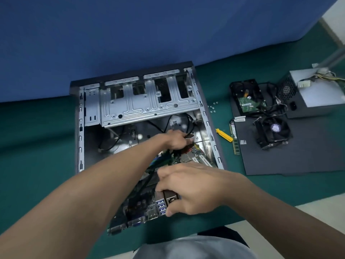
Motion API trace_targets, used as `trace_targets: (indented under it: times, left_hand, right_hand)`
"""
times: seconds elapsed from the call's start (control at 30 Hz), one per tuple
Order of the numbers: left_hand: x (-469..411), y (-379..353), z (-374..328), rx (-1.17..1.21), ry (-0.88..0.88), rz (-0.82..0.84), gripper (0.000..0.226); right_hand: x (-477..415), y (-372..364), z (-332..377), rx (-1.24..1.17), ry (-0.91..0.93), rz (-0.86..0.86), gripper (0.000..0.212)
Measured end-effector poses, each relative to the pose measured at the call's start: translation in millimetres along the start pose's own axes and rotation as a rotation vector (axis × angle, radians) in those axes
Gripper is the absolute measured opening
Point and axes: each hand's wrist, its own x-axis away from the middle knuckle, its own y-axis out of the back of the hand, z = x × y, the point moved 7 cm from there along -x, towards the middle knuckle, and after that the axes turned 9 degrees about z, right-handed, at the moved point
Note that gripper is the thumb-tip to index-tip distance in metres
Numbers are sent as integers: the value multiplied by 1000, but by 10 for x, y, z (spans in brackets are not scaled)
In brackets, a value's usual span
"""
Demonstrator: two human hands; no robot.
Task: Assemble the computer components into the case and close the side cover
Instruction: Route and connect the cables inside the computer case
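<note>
Seating motherboard [141, 204] into case [79, 128]: tilted, far end inside, port end hanging out past case's near edge, toward near edge of desk [37, 131]. Right hand [190, 186] clamped round port block. Left hand [175, 140] curled on black cables [189, 126] above board's far end. Next: hold cables clear, slide board in, level it.

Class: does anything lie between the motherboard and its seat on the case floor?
Yes. Loose black cables trail across the floor of the case by the board's far edge. The left hand grips them there, while the right hand holds the motherboard by its ports.
</note>
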Motion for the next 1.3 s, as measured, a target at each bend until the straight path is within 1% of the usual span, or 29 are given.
trace_targets:
  times: [0.1,0.23,0.3,0.37,0.43,0.5,0.57,0.67,0.77,0.83,0.9,0.97,1.07,1.2,1.3]
  left_hand:
    - [-73,-54,-12,-105,27,21,60]
    - [-96,-77,-14,-110,47,-16,61]
    - [-45,-22,45,-90,85,-92,56]
    - [46,82,118,-55,116,-216,43]
    - [136,197,207,66,104,-372,19]
    - [219,285,308,206,83,-466,12]
    - [286,347,386,196,63,-464,13]
    - [400,420,547,17,30,-413,18]
    - [458,457,845,-119,63,-403,20]
    - [455,435,1051,-136,135,-422,22]
    - [427,394,1128,-112,185,-462,31]
    - [382,346,1047,-98,194,-494,44]
    - [287,266,809,-136,191,-481,51]
    - [159,190,729,-140,228,-408,46]
    - [114,153,807,-169,292,-425,25]
  right_hand:
    - [41,30,57,20,-11,13,33]
    - [91,38,127,35,-21,12,32]
    - [103,40,144,45,-35,16,32]
    - [93,46,174,69,-38,7,31]
    - [51,53,223,92,-23,-2,30]
    - [-5,64,284,106,-1,-13,30]
    - [-47,78,330,101,20,-26,31]
    - [-9,119,341,13,39,-25,29]
    - [87,146,300,-50,37,-13,23]
    - [113,128,254,-29,10,-20,26]
    - [109,93,212,18,-28,-30,31]
    - [91,64,184,64,-63,-29,33]
    - [58,51,178,122,-80,-21,33]
    - [37,60,175,139,-76,-22,33]
    - [38,84,163,148,-71,-42,32]
